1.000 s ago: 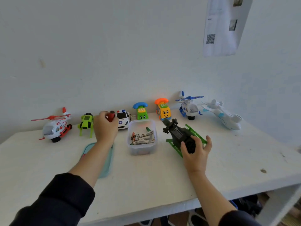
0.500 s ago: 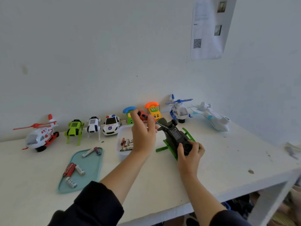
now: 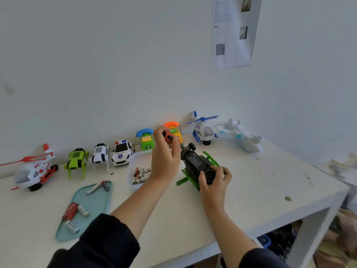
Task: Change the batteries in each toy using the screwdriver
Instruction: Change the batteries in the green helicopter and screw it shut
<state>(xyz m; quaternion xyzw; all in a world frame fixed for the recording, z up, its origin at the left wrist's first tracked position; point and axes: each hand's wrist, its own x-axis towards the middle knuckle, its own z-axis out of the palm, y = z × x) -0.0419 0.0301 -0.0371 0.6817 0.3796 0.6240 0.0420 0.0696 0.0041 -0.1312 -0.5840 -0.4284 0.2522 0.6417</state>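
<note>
Right hand (image 3: 213, 182) gripping black toy (image 3: 197, 163), left hand (image 3: 166, 155) pinching screwdriver (image 3: 169, 137) above it

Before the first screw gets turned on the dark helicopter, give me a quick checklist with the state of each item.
1. Left hand grips the screwdriver: ok.
2. Right hand holds the helicopter on the table: ok.
3. Helicopter belly up, label facing the camera: ok.
4. Tip seated in the screw: cannot tell, hidden by the left hand.
5. Batteries ready in the tub: ok.
6. Tray within reach for used cells: ok.
</note>
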